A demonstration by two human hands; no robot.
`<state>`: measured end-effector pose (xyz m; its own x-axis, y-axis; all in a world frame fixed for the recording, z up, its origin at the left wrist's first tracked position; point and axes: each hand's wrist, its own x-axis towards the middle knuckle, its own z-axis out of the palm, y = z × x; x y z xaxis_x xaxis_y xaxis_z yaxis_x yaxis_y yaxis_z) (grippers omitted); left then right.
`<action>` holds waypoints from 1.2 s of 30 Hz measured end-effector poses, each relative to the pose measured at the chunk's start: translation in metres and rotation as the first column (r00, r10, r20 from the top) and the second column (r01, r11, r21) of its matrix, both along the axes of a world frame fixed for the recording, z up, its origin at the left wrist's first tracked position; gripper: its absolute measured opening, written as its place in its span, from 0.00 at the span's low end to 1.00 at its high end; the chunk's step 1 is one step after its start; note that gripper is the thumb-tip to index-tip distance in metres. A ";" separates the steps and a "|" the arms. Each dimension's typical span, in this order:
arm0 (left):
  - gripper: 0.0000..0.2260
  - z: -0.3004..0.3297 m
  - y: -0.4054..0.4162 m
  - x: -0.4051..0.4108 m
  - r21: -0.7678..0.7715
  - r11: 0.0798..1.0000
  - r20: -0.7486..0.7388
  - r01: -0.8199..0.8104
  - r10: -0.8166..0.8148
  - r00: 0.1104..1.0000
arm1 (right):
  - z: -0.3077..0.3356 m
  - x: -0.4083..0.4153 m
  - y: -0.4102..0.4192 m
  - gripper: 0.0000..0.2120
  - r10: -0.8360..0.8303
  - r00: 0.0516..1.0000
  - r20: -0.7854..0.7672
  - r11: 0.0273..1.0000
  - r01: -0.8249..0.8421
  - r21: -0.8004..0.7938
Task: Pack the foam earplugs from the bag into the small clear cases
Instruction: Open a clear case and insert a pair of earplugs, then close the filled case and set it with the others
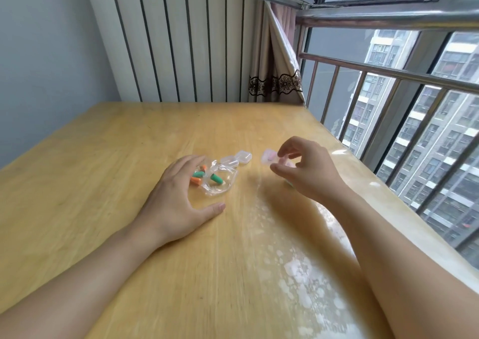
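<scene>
A crumpled clear plastic bag [219,180] lies on the wooden table [103,157] with green earplugs [216,178] and orange earplugs [196,180] in it. My left hand [178,198] rests flat on the bag's left side, fingers spread over the earplugs. Just behind the bag sits an open small clear case [237,158], its two halves side by side. My right hand [303,166] hovers to the right, its fingertips pinching another small clear case [269,156] that shows pink inside. Motion blur softens that case.
The table's right edge [388,196] runs along a metal window railing [388,79]. A curtain [274,53] hangs at the far right corner. A striped wall panel [181,40] stands behind the table. A clear film with whitish patches [298,274] covers the tabletop.
</scene>
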<state>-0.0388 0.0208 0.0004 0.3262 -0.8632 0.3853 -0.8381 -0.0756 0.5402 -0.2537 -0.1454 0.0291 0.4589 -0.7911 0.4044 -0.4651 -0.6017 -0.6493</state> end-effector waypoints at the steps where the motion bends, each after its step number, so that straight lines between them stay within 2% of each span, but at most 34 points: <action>1: 0.42 -0.002 -0.001 0.001 0.036 0.999 -0.004 0.016 -0.016 1.000 | -0.002 0.002 0.001 0.06 0.028 0.999 -0.034 1.000 -0.028 0.004; 3: 0.43 -0.005 -0.002 0.005 0.128 0.991 -0.015 0.030 -0.029 0.999 | -0.007 0.005 0.004 0.05 0.070 0.984 -0.162 0.997 -0.071 -0.001; 6: 0.43 -0.007 -0.002 0.009 0.201 0.979 -0.022 0.013 -0.008 1.000 | -0.011 0.008 0.007 0.06 0.025 0.957 -0.290 0.997 -0.044 -0.059; 9: 0.41 -0.007 -0.002 0.008 0.183 0.983 -0.029 0.006 0.000 1.000 | -0.009 0.007 0.006 0.07 -0.009 0.954 -0.301 0.998 -0.012 -0.069; 12: 0.38 -0.007 -0.002 0.008 0.199 0.980 -0.021 -0.008 0.012 1.000 | -0.010 0.010 0.006 0.07 0.003 0.963 -0.270 0.981 -0.055 -0.186; 15: 0.42 -0.007 -0.001 0.009 0.239 0.970 0.056 -0.041 0.029 0.998 | -0.014 0.020 0.014 0.11 0.030 0.953 -0.300 0.957 -0.114 -0.266; 18: 0.42 -0.006 0.000 0.011 0.227 0.971 0.111 -0.078 0.053 0.992 | -0.022 0.040 0.024 0.22 0.041 0.910 -0.414 0.926 -0.190 -0.326; 23: 0.42 -0.002 0.002 0.018 0.197 0.967 0.102 -0.163 0.145 0.984 | -0.021 0.071 0.028 0.23 -0.015 0.849 -0.527 0.888 -0.231 -0.398; 26: 0.40 -0.001 0.003 0.020 0.143 0.977 0.079 -0.159 0.149 0.986 | -0.012 0.087 0.015 0.25 0.013 0.738 -0.675 0.879 -0.330 -0.344; 28: 0.39 0.000 0.002 0.020 0.116 0.982 0.065 -0.146 0.139 0.988 | -0.008 0.093 0.003 0.26 0.054 0.697 -0.715 0.883 -0.368 -0.291; 30: 0.38 0.000 0.003 0.020 0.112 0.986 0.045 -0.128 0.123 0.991 | -0.009 0.095 -0.002 0.22 0.082 0.735 -0.673 0.872 -0.380 -0.308; 33: 0.38 0.000 0.004 0.020 0.090 0.990 0.026 -0.105 0.103 0.994 | -0.013 0.083 0.008 0.20 0.063 0.851 -0.522 0.866 -0.306 -0.395; 35: 0.37 0.001 0.004 0.017 0.038 0.995 -0.013 -0.089 0.090 0.996 | -0.011 0.070 0.023 0.20 0.079 0.928 -0.364 0.911 -0.216 -0.352; 36: 0.36 0.001 0.004 0.016 -0.001 0.997 -0.046 -0.077 0.077 0.996 | -0.009 0.064 0.030 0.20 0.126 0.958 -0.259 0.940 -0.199 -0.278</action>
